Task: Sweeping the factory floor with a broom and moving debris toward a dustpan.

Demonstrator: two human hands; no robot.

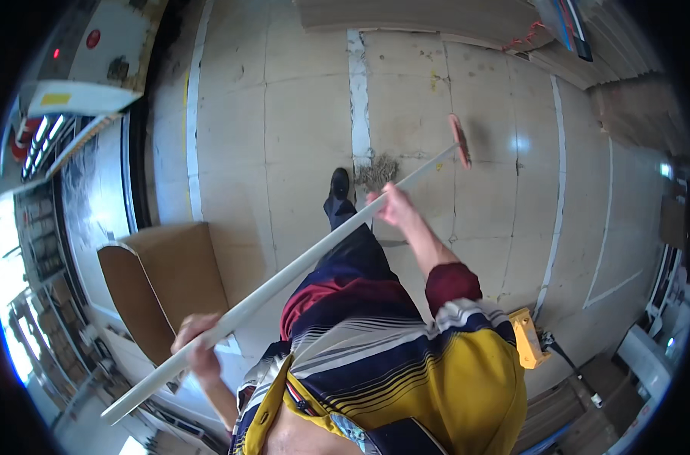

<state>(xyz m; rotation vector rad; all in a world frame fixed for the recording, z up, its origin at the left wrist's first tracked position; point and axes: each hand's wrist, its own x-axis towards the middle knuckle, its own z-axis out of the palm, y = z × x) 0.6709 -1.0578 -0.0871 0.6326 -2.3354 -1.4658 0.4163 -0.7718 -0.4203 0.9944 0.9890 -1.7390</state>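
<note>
A push broom with a long white handle [292,269] runs slantwise across my body, from the lower left up to the right. Its narrow pinkish head [460,142] is at floor level ahead and to the right; the bristles cannot be made out. Near the handle's upper end my left hand [197,339] is closed round it. Farther down, my right hand [394,206] grips the same handle, slightly blurred. A small greyish heap of debris [379,171] lies on the tiles just beyond my right hand, left of the broom head and beside my dark shoe [339,182].
A brown cardboard box [174,277] stands to my left. Stacked flat cardboard [405,17] lines the far side and far right. A yellow object [528,339] sits behind me on the right. White strips [358,91] mark the tiled floor; a pale machine [94,53] is far left.
</note>
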